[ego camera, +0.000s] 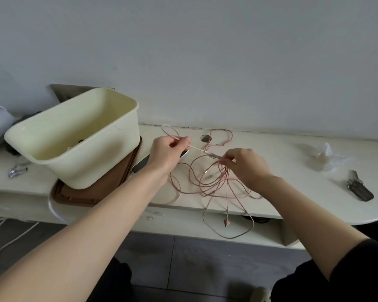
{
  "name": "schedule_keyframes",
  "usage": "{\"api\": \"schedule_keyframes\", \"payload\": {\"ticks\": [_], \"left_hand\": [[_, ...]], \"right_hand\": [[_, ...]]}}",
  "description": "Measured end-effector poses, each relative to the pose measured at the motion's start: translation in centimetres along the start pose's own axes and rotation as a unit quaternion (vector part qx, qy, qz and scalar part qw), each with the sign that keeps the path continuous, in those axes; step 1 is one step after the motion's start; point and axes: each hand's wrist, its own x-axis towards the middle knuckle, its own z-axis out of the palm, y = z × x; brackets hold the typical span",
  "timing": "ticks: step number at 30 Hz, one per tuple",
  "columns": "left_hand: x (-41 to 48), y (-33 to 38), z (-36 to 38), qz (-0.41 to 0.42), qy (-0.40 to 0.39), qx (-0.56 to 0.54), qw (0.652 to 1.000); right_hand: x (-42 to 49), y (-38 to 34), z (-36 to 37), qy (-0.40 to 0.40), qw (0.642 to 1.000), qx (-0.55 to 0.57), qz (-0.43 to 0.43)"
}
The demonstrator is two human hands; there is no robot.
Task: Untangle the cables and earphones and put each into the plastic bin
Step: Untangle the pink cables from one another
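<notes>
A tangle of thin pink cables and earphones (214,184) lies on the pale table (271,149), with loops hanging over the front edge and a pink earbud (227,223) dangling below. My left hand (168,152) pinches a pale strand pulled taut towards a knot (206,151). To the right of the knot, my right hand (244,164) pinches the bunched pink strands. The cream plastic bin (74,136) stands tilted at the left on a brown lid (92,192); something small shows inside it.
A dark phone (142,164) lies partly under my left wrist beside the bin. A bunch of keys (358,188) and crumpled clear plastic (323,155) sit at the right. A foil scrap (16,171) lies at the left. A round cable hole (205,138) is near the wall.
</notes>
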Motion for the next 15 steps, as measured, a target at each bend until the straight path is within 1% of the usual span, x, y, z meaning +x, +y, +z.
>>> {"api": "schedule_keyframes", "payload": {"ticks": [3,6,8,10,11,13,15], "left_hand": [[0.1,-0.1,-0.2,-0.007,0.003,0.012,1.0],[0.5,-0.2,-0.5,-0.04,0.016,0.006,0.999],[0.9,-0.4,-0.9,-0.099,0.003,-0.068,0.993],[1.4,-0.6,-1.1,-0.162,-0.011,-0.155,0.975],[1.5,-0.8,-1.2,-0.18,-0.016,-0.163,0.97],[1.6,-1.0,-1.2,-0.194,-0.027,-0.128,0.972],[1.3,-0.9,-1.0,-0.193,-0.03,-0.056,0.979]], "right_hand": [[0.6,0.1,-0.3,0.06,0.998,0.022,-0.001],[0.8,-0.2,-0.6,0.154,0.981,0.103,-0.05],[0.8,-0.5,-0.9,0.21,0.963,0.143,-0.089],[0.7,-0.7,-1.3,0.246,0.95,0.157,-0.114],[0.7,-0.7,-1.5,0.259,0.945,0.157,-0.122],[0.7,-0.7,-1.7,0.267,0.943,0.147,-0.131],[0.7,-0.5,-1.4,0.23,0.957,0.13,-0.122]]}}
